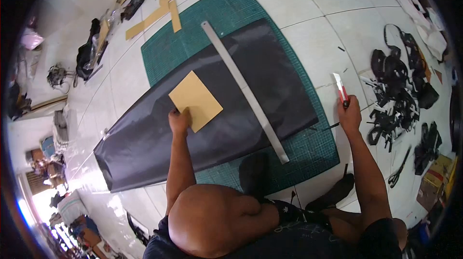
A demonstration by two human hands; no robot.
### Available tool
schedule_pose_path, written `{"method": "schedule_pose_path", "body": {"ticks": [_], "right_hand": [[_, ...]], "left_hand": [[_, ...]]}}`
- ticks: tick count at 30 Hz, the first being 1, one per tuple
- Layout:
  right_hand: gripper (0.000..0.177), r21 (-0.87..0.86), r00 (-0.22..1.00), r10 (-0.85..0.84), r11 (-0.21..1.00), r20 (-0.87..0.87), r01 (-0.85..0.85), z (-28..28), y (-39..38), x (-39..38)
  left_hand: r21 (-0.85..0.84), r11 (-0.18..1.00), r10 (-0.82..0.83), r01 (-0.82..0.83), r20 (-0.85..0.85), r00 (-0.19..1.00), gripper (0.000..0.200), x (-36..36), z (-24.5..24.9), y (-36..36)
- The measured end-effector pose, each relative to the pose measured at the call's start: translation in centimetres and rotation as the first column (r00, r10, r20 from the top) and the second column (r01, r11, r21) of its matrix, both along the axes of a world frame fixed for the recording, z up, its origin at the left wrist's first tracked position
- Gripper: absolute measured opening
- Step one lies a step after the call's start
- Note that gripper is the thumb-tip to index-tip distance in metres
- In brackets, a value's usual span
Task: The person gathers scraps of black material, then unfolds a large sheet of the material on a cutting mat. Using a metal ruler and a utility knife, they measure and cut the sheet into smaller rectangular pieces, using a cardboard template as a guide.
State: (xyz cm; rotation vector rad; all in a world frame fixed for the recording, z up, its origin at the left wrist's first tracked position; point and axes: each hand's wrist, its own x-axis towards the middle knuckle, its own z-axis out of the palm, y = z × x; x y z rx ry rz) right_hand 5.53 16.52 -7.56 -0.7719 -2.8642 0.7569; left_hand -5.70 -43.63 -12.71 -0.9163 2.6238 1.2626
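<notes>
Hands: left hand (179,122) pinching cardboard piece (198,97) by its near-left edge; right hand (350,114) clenched round utility knife (342,92), blade pointing away
Cardboard piece: cornerwise on black sheet (284,68), nearer left hand
Metal ruler (245,90): slanting between hands, far end leaning left
Beyond: cutting mat (169,52)

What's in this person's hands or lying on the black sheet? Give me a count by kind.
Tan card, in the left hand: 1
Knife, in the right hand: 1
Metal ruler, across the black sheet: 1
Total: 3
</notes>
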Motion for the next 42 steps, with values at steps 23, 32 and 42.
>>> {"method": "schedule_pose_path", "body": {"ticks": [23, 32, 42], "right_hand": [[0.053, -0.762, 0.989, -0.088, 0.647, -0.121, -0.035, 1.5, -12.8, -18.9], [0.053, -0.568, 0.993, 0.057, 0.816, -0.106, -0.107, -1.2, -14.5, -26.8], [0.057, -0.323, 0.985, 0.158, 0.931, -0.068, -0.172, -2.0, -15.4, -27.7]], "left_hand": [[-0.48, 0.573, -0.793, 0.664, -0.12, 0.597, 0.097, -11.0, 6.3, 17.6], [-0.551, 0.323, -0.884, 0.77, 0.115, 0.453, 0.127, -14.8, 4.3, 17.8], [-0.544, 0.301, -0.899, 0.784, 0.113, 0.423, 0.122, -15.8, 3.8, 19.0]]}}
